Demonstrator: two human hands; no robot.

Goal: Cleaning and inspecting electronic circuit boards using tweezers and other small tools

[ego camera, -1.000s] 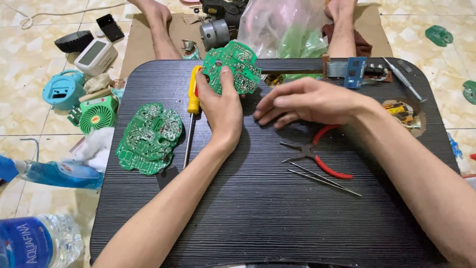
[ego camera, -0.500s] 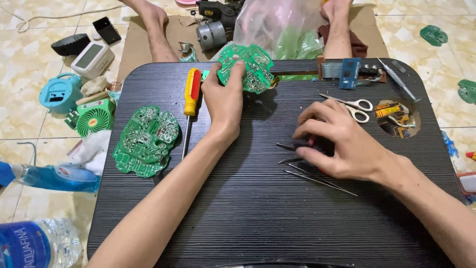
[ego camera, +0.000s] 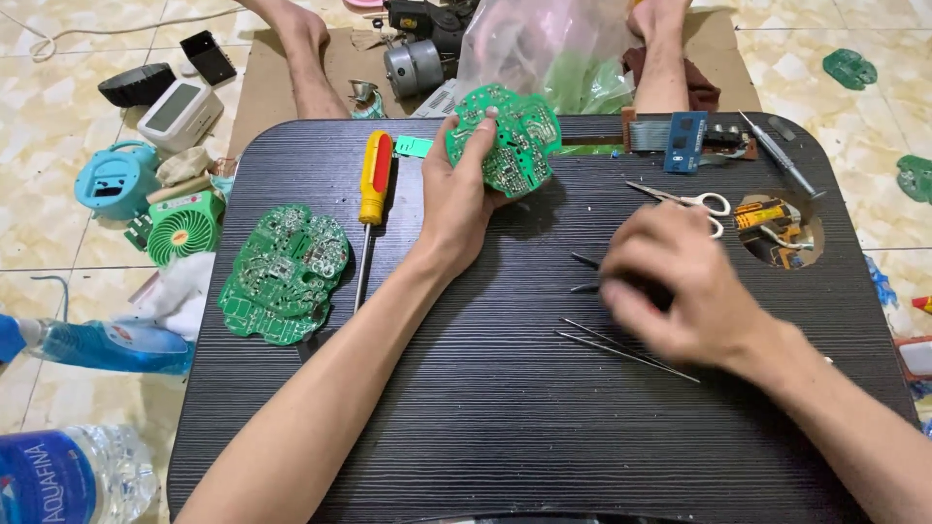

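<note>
My left hand (ego camera: pixel 456 204) holds a round green circuit board (ego camera: pixel 507 141) tilted up near the far edge of the black lap table (ego camera: pixel 485 437). My right hand (ego camera: pixel 680 286), blurred, has its fingers curled over the pliers (ego camera: pixel 585 274); only their dark jaws stick out to the left of the hand. Thin metal tweezers (ego camera: pixel 621 349) lie just in front of that hand. A red and yellow screwdriver (ego camera: pixel 374 189) lies left of my left wrist. A second green circuit board (ego camera: pixel 283 274) rests flat at the table's left side.
Scissors (ego camera: pixel 691 201), a blue connector board (ego camera: pixel 684 131) and a slim screwdriver (ego camera: pixel 782 165) lie at the back right, by a round hole (ego camera: pixel 777 231) holding small parts. A green fan (ego camera: pixel 184 228), bottles (ego camera: pixel 68 475), a motor (ego camera: pixel 413 68) and a plastic bag (ego camera: pixel 573 49) sit on the floor.
My right hand left the circuit board, moved down and right to the pliers and closed over them. My left hand kept the board and lifted it slightly.
</note>
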